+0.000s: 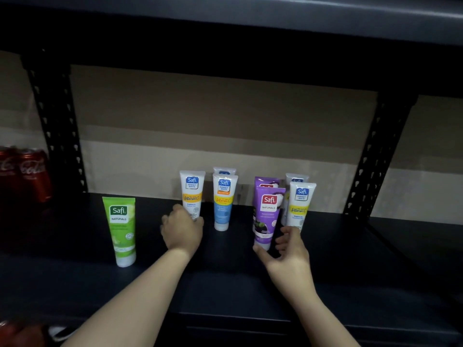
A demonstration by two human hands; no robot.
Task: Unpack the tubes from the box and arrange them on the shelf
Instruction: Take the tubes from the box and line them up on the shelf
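Several Safi tubes stand cap-down on the dark shelf. A green tube stands alone at the left. My left hand grips the base of a white and orange tube. Beside it stands a white and blue tube with another tube behind it. My right hand holds the bottom of a purple tube, thumb on its left side and fingers on its right. A second purple tube stands behind it. A white and yellow tube stands at the right, another behind it. No box is in view.
Red cola cans stand at the far left, beyond a black perforated upright. Another upright rises at the right. The upper shelf hangs overhead. A brown cardboard wall closes the back.
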